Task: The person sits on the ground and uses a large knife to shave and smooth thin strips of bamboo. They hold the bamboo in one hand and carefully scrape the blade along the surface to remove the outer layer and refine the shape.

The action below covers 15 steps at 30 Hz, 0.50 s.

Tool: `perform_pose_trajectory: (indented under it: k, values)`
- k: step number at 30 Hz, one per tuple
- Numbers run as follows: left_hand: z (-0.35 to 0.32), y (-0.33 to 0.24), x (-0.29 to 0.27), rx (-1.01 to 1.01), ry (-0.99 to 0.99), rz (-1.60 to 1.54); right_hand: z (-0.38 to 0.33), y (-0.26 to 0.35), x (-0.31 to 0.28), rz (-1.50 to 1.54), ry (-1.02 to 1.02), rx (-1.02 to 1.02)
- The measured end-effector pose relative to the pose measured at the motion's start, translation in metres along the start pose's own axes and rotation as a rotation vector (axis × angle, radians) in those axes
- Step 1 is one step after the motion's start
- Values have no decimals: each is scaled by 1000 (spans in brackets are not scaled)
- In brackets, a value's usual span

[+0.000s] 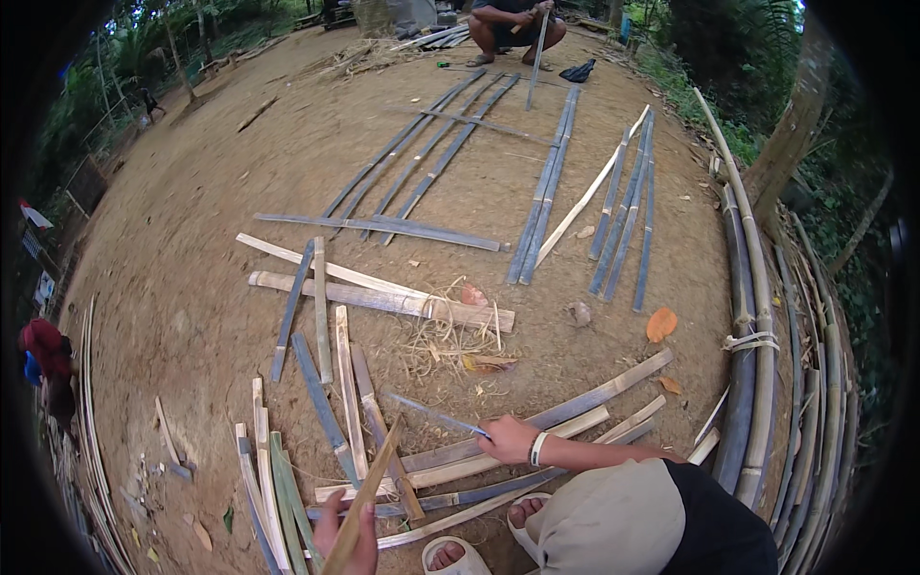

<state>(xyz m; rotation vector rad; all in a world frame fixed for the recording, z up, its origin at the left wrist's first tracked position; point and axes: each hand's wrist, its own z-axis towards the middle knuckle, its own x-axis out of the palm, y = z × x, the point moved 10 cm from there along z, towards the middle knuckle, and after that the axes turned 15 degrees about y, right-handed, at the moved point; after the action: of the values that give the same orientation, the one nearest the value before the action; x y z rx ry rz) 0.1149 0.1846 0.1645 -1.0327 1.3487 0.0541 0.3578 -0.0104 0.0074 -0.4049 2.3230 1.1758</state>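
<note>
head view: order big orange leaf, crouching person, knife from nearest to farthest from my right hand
1. Knife, gripped in your right hand
2. Big orange leaf, ahead and to the right
3. Crouching person, far ahead, at the top edge

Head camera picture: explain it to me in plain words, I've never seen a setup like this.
There is no robot here. A person wears a wide fisheye camera on their head, looking down, so straight edges bend near the rim. The person's left hand holds a pale bamboo strip; their right hand grips a thin-bladed knife. On the bare earth ground lie many split bamboo lengths, some dark, some pale, with curly shavings in the middle. At the right, long poles are tied together. Another person crouches at the far end, holding a long piece upright.
</note>
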Motion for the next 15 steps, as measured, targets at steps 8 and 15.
perform_pose_trajectory:
  k: [8,15]
  values:
    - [7,26,-56,189,-326,-717,-17,-51,5,110,-155,88]
    - [29,0,-77,314,-327,-661,-41,-42,-7,148,-233,165]
